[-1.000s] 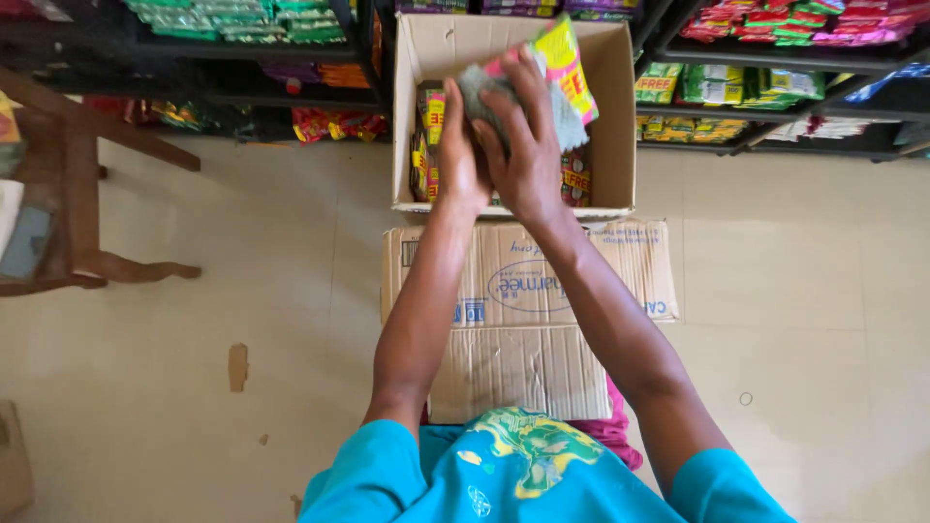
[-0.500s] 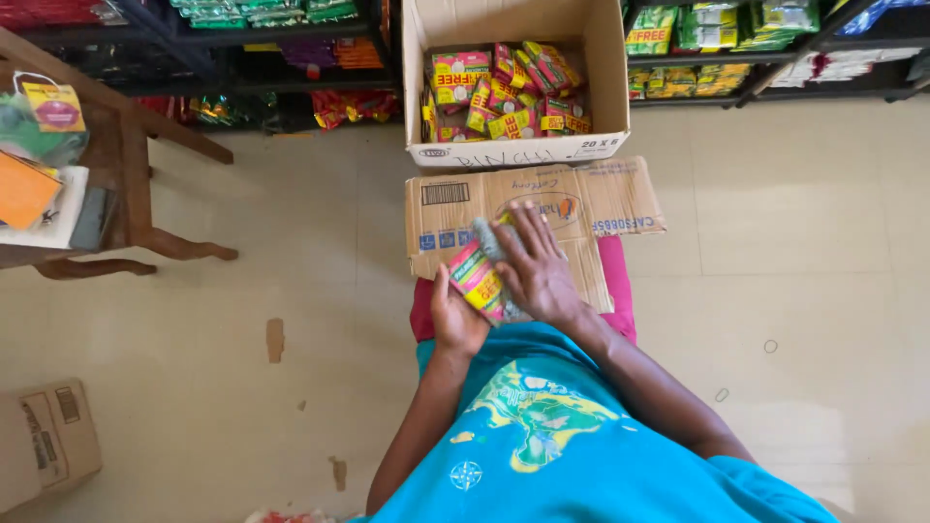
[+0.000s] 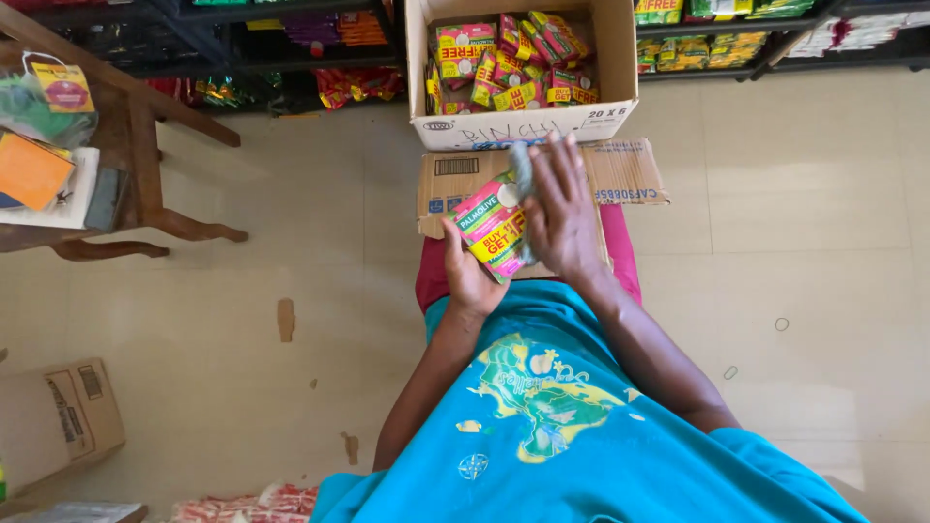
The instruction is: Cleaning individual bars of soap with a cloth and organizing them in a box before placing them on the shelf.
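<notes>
The left hand (image 3: 472, 281) has its grip closed under a pink, green and yellow packet (image 3: 494, 228), whose long axis tilts up and away to the right. The right hand (image 3: 560, 215) lies flat on the packet's right side over a grey cloth (image 3: 523, 167). Beyond both grips sits an open cardboard box (image 3: 523, 121) of similar packets, with a flattened carton (image 3: 620, 172) beneath the hands.
</notes>
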